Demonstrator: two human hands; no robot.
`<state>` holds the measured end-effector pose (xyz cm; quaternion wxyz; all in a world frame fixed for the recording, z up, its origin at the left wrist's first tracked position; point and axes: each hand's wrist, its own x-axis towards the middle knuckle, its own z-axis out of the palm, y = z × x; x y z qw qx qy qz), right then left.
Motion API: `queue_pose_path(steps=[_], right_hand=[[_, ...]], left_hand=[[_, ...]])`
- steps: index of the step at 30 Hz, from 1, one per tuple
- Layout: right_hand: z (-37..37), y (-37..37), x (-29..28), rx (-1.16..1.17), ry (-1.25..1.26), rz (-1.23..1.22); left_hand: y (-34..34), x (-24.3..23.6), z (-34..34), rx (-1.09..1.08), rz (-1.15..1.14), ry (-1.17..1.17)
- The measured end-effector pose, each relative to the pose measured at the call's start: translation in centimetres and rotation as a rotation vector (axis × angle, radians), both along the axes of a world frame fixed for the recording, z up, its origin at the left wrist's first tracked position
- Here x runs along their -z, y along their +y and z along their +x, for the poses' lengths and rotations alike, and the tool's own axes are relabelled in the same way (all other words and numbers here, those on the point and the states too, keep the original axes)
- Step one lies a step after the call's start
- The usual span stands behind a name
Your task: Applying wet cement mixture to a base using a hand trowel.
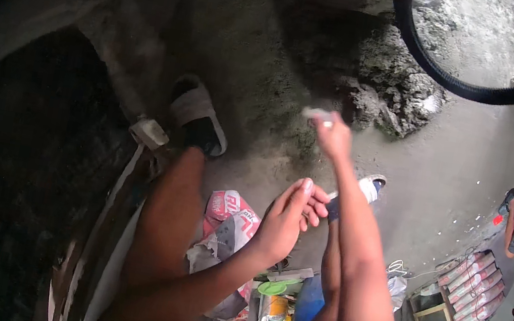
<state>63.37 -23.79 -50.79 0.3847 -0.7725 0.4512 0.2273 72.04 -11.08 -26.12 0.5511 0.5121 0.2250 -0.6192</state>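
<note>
**Small, pale, blurred piece [314, 114] in the right hand [334, 139]**

The bare right fingers look closed on it, near the left edge of a lumpy grey heap [410, 101] on the grey floor [456, 149]. The bare left hand [284, 223] hangs apart, loosely curled; I cannot tell whether it holds anything. The step appears to be handling the piece; the next move likely calls for a steady right-hand grip.

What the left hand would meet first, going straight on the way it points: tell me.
The left hand points up and rightward in the picture, so probably the person's own right forearm first; depth is unclear, though, and it might pass clear.
</note>
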Motion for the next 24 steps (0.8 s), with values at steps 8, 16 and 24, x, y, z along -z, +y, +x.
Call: queue_pose_path(steps=[8,16,24], right_hand=[[-7.6,-7.2,-5.3,-0.094,0.194,-0.115],[-10.6,-11.8,-20.6,-0.055,0.214,-0.014],[-12.8,-11.1,-19.6,0.493,-0.365,-0.071]], left_hand=[[1.1,-0.3,-1.6,0.098,-0.054,0.052],[1.7,1.0,-3.7,0.117,-0.005,0.058],[4.4,1.4,-3.9,0.227,0.138,-0.143]])
